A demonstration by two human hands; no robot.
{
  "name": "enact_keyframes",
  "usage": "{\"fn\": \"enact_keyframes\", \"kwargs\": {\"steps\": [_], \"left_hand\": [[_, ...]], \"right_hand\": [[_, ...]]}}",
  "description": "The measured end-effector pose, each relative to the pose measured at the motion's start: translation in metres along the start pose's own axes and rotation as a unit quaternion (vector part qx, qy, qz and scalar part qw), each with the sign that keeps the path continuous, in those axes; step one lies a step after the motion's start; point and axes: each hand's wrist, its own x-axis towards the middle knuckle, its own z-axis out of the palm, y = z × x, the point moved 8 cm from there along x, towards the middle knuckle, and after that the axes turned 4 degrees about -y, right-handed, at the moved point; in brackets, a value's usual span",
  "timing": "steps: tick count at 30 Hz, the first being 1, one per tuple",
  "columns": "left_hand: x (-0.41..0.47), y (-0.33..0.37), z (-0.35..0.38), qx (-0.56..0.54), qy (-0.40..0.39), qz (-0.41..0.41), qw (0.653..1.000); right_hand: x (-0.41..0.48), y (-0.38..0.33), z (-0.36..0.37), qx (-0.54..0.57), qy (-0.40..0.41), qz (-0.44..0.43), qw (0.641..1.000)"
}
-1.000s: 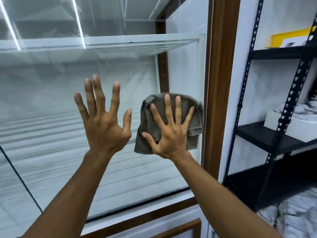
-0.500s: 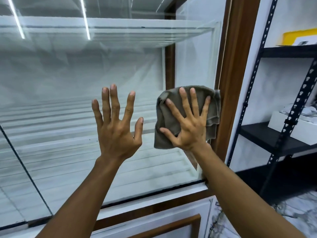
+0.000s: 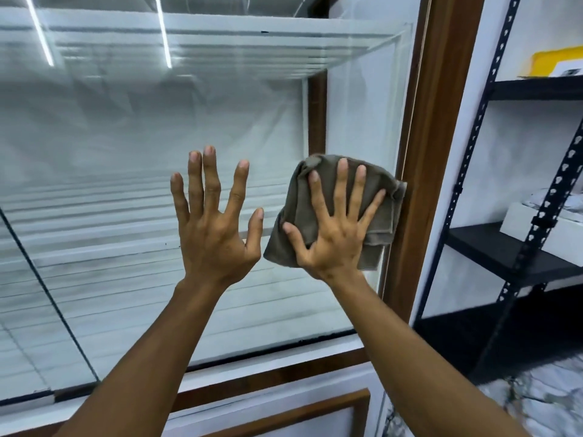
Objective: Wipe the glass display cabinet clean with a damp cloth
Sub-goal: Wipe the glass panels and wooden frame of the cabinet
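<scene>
Wood frame (image 3: 432, 152) touches cloth (image 3: 383, 227) at rt; blk rack (image 3: 504, 257) beyond it.

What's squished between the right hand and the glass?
A folded grey cloth. The right hand presses it flat against the glass with spread fingers, as the head view shows.

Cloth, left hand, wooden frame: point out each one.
cloth (image 3: 298, 197), head view, bare upper left part.
left hand (image 3: 214, 244), head view, back of the hand.
wooden frame (image 3: 426, 152), head view, right upright post.

The right hand (image 3: 332, 244) hides much of the cloth (image 3: 385, 223).
</scene>
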Motion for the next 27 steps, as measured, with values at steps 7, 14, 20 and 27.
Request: {"fn": "enact_keyframes", "kwargs": {"steps": [7, 14, 20, 27], "left_hand": [[-0.002, -0.005, -0.008, -0.019, -0.008, 0.016, 1.000], [-0.019, -0.023, -0.021, -0.031, -0.008, 0.008, 0.999], [-0.057, -0.054, -0.031, -0.013, -0.005, -0.015, 1.000], [-0.093, -0.076, -0.038, -0.026, -0.018, -0.037, 0.999]], "right_hand": [[0.023, -0.017, -0.003, -0.019, -0.003, -0.068, 0.997], [-0.033, -0.053, 0.019, 0.000, -0.033, -0.043, 0.999], [-0.011, -0.072, 0.014, -0.002, -0.007, -0.071, 0.997], [-0.043, -0.124, 0.033, 0.001, -0.049, -0.136, 0.989]]}}
